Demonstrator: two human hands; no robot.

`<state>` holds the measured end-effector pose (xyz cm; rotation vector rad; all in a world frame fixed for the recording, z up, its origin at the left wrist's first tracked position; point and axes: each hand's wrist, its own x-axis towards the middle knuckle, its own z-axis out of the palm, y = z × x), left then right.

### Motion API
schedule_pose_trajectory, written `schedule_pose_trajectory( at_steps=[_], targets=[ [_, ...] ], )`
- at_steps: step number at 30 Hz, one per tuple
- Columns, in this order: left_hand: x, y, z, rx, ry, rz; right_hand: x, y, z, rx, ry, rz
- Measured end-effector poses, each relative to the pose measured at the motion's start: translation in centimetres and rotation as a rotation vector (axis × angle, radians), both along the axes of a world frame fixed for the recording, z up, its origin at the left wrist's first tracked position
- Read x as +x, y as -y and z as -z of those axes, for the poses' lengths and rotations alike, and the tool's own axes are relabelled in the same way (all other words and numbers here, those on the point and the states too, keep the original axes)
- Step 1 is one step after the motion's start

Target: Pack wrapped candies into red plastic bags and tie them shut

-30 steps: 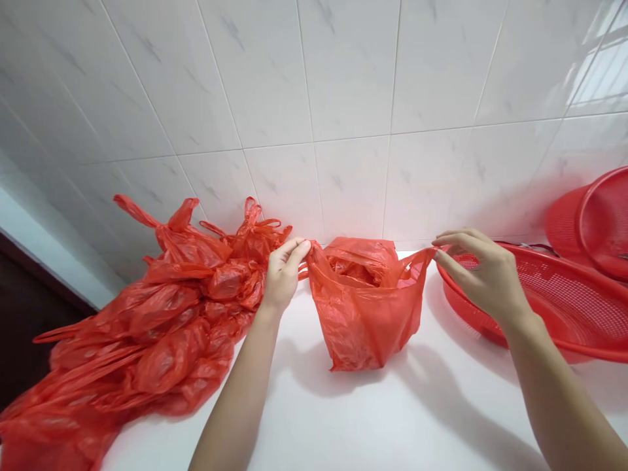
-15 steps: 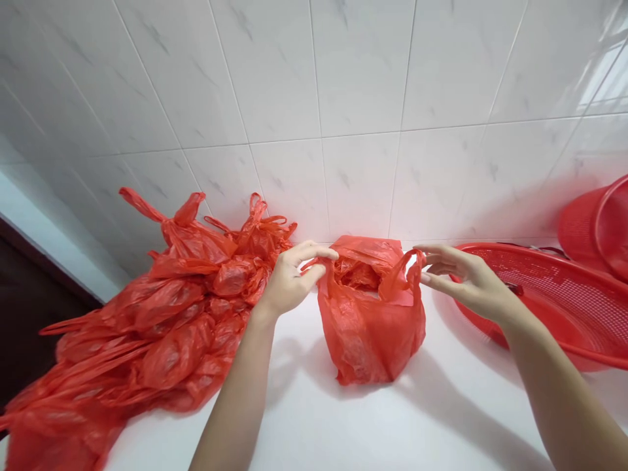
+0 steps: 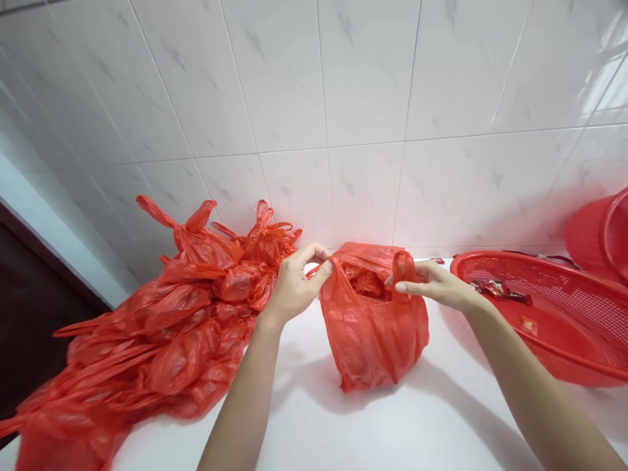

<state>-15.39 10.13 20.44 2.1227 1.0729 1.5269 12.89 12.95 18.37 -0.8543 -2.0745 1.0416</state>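
A filled red plastic bag [image 3: 375, 330] stands on the white counter [image 3: 392, 425] against the tiled wall. My left hand [image 3: 294, 284] pinches the bag's left handle at its top edge. My right hand [image 3: 432, 284] grips the right handle, which loops up over its fingers. Both handles are drawn in close above the bag's open mouth, where crumpled red contents show.
A heap of several tied red plastic bags [image 3: 161, 320] lies on the counter to the left, reaching its edge. A wide red mesh basket [image 3: 554, 314] with a few small wrapped items sits at the right. Another red basket [image 3: 601, 232] leans on the wall behind it.
Both hands have moved inward, bringing the two handles from stretched wide apart to close together over the bag's mouth. The bag has stayed in place.
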Motion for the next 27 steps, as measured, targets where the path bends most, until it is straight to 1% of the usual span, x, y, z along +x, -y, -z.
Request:
schedule_pose_trajectory(
  at_steps=[2,5,7,8,10,13,15,19,21,23,25,27],
  targets=[
    [0.1,0.0,0.0,-0.026,0.123,0.017,-0.5,-0.5,-0.3,-0.004,-0.131,0.067],
    [0.2,0.1,-0.1,-0.073,0.318,0.060,-1.2,-0.7,-0.8,0.018,-0.460,0.213],
    [0.2,0.2,-0.2,-0.100,0.421,0.083,-1.8,-0.5,-1.0,0.027,-0.580,0.283],
    [0.2,0.3,-0.2,-0.104,0.454,0.088,-2.2,-0.3,-1.1,0.046,-0.574,0.311],
    [0.3,0.2,-0.2,-0.111,0.472,0.087,-2.9,0.2,-1.3,0.115,-0.481,0.340],
    [0.7,0.0,0.0,-0.137,0.442,0.111,-3.8,1.2,-1.5,0.241,-0.330,0.332],
    [1.2,-0.1,0.3,-0.174,0.434,0.175,-4.2,2.0,-1.6,0.340,-0.235,0.346],
    [3.1,0.5,0.9,-0.272,0.382,0.344,-4.7,3.4,-1.9,0.540,-0.079,0.437],
    [4.2,1.1,1.2,-0.283,0.331,0.421,-4.9,4.1,-2.0,0.543,-0.079,0.476],
    [5.2,1.6,1.3,-0.277,0.299,0.477,-5.0,4.6,-2.0,0.468,-0.114,0.473],
    [5.7,2.0,1.4,-0.275,0.293,0.495,-5.0,4.9,-2.1,0.384,-0.166,0.428],
    [6.0,2.2,1.3,-0.273,0.287,0.487,-4.8,5.0,-2.3,0.368,-0.213,0.367]
  ],
)
